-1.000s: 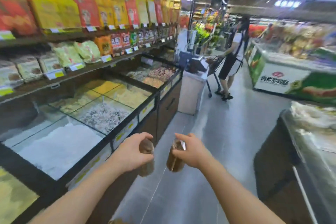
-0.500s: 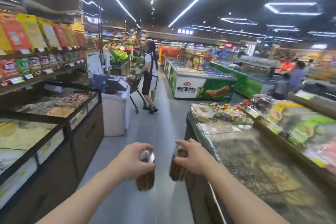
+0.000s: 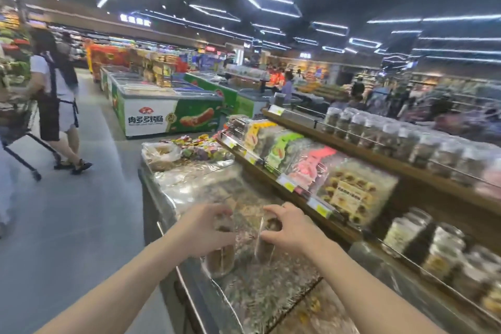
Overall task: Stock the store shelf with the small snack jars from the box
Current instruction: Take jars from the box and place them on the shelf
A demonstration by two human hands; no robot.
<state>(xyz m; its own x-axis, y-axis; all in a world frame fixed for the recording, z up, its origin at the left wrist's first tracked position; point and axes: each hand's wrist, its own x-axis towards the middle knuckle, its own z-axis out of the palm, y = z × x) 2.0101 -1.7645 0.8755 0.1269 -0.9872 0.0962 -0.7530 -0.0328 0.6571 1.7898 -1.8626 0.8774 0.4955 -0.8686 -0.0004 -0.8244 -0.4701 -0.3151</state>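
Two small clear plastic snack jars with brown contents are carried, one in each hand, above a glass-covered bulk-food worktop (image 3: 189, 184). The left hand (image 3: 204, 228) is curled from above round the lid end of the left jar (image 3: 220, 255), and the right hand (image 3: 291, 230) is curled the same way round the top of the right jar (image 3: 267, 245); both jars hang roughly upright, close to each other but apart. Neither jar touches the glass, as far as the blurred frame allows to be told.

The step in hand is judged to be the carrying of the jars to the shelving. To the right, a wooden upper shelf (image 3: 379, 156) is already lined with a row of similar clear jars (image 3: 393, 138), and a lower wooden shelf (image 3: 406, 257) holds further jars behind a wire rail. No box is seen.

For the next move, a gap among the shelved jars would have to be found, and each jar lifted over the rail and set down upright before the grip is loosened.
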